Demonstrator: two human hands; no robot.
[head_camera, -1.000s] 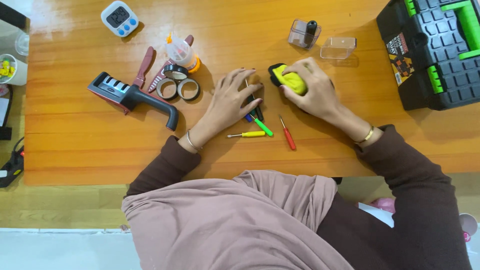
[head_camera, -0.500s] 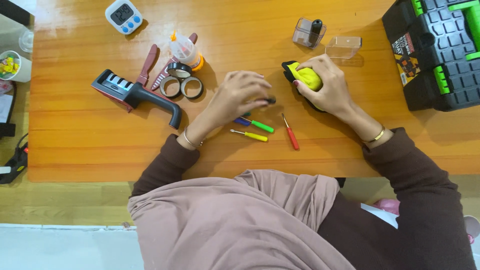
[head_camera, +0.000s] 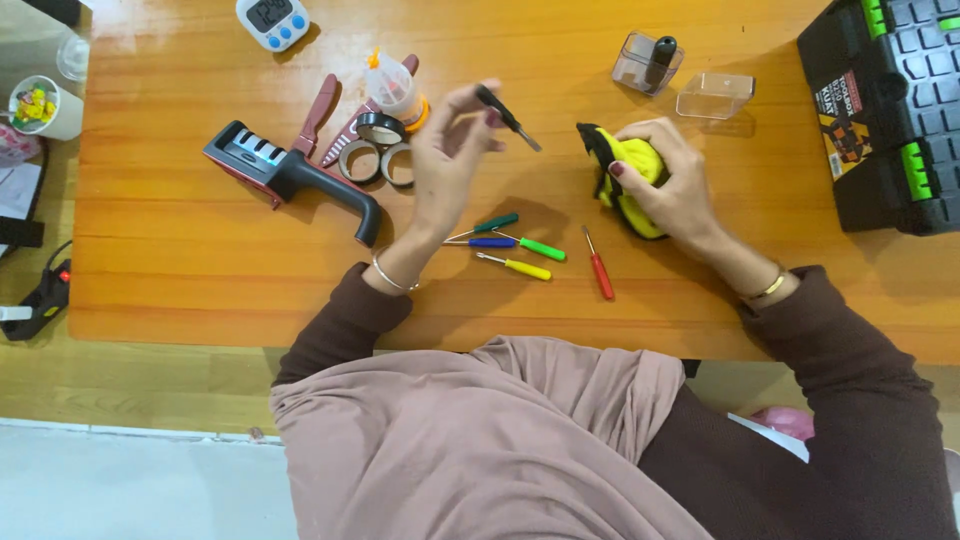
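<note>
Wooden table (head_camera: 200, 270) is carrying everything. Nearest the person, small screwdrivers are lying loose: red (head_camera: 599, 268), yellow (head_camera: 515, 265), blue (head_camera: 484, 242), two green (head_camera: 535, 246). Left hand (head_camera: 445, 165) is hovering raised above them, fingertips pinching a black-handled screwdriver (head_camera: 505, 113), tip pointing right. Right hand (head_camera: 670, 185) is wrapping around a yellow-black tool (head_camera: 625, 180) resting on the table. Further out: black knife sharpener (head_camera: 290, 175), tape rolls (head_camera: 380, 150), clear plastic box (head_camera: 715, 95), black toolbox (head_camera: 890, 110).

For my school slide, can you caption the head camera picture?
Left hand lifts a small black screwdriver; right hand grips a yellow tool.
</note>
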